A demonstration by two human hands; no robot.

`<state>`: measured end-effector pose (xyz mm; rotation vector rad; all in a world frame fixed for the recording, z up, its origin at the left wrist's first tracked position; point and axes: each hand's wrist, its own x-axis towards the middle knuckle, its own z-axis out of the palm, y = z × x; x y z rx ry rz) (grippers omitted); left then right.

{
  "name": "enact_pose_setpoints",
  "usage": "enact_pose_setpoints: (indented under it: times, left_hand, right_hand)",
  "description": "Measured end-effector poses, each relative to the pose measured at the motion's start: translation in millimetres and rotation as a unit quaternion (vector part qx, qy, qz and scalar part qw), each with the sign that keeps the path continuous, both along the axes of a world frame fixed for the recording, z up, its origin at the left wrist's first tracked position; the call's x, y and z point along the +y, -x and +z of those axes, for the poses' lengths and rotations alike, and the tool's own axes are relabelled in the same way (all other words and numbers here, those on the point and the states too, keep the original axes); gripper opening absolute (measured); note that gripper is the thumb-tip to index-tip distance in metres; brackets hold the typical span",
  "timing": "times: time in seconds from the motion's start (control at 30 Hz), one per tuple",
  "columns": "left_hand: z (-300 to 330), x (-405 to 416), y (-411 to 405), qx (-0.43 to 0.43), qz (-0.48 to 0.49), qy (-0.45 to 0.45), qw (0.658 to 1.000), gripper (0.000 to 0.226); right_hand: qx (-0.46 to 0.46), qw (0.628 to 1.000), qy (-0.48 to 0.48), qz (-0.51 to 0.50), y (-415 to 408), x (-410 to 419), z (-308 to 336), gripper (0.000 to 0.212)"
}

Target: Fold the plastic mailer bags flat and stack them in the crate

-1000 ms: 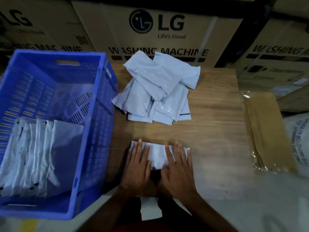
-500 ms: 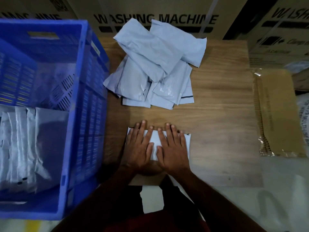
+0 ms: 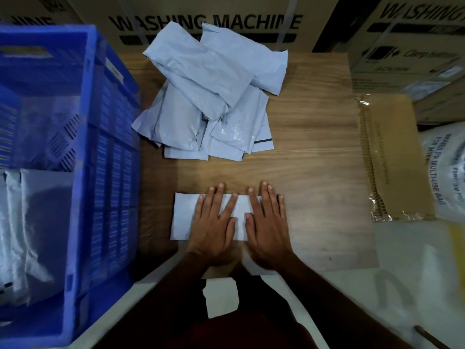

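Observation:
A folded white mailer bag (image 3: 183, 217) lies flat on the wooden table (image 3: 314, 172) near its front edge. My left hand (image 3: 214, 222) presses on its middle with straight fingers. My right hand (image 3: 268, 222) lies flat beside it, covering the bag's right end, fingers straight. A loose pile of unfolded pale mailer bags (image 3: 214, 96) sits at the back of the table. To the left stands the blue crate (image 3: 83, 172), with several folded bags (image 3: 32, 222) standing in a row inside it.
Large cardboard washing machine boxes (image 3: 206, 21) stand behind the table. A flat cardboard piece in plastic wrap (image 3: 392, 157) lies on the table's right edge, next to a white woven sack (image 3: 442, 172).
Both hands have slid rightward along the folded bag, uncovering its left end. The camera has dipped closer and lower over the table.

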<state>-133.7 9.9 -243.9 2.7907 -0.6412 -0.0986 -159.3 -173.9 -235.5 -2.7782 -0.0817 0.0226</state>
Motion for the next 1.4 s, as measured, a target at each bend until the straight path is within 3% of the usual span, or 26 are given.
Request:
enact_pose_setpoints:
  times: [0.27,0.43,0.87,1.07,1.23,1.4]
  left_hand:
    - [6,5,-2,0.008,0.005,-0.005,1.0,0.06]
    - [14,51,-12,-0.013,0.092,-0.01,0.996,0.063]
    - [7,53,-12,0.024,0.08,-0.058,0.995,0.071]
    - [9,76,11,0.017,-0.107,-0.029,0.994,0.088]
    - [16,62,-3,-0.011,-0.08,-0.049,0.996,0.066]
    - [38,59,-9,-0.002,-0.105,-0.074,0.992,0.064]
  right_hand:
    - [0.008,1.0,0.009,0.02,-2,4,5,0.062]
    - [-0.022,0.997,-0.005,0.075,-6,35,1,0.061]
    - [0.018,0.995,0.023,0.092,-11,39,-6,0.064]
    - [0.031,0.979,-0.001,0.2,13,-9,13,0.085]
    - [0.021,0.98,0.053,0.19,22,-11,7,0.083]
    - [-0.006,0.991,0.091,0.094,2,12,30,0.064]
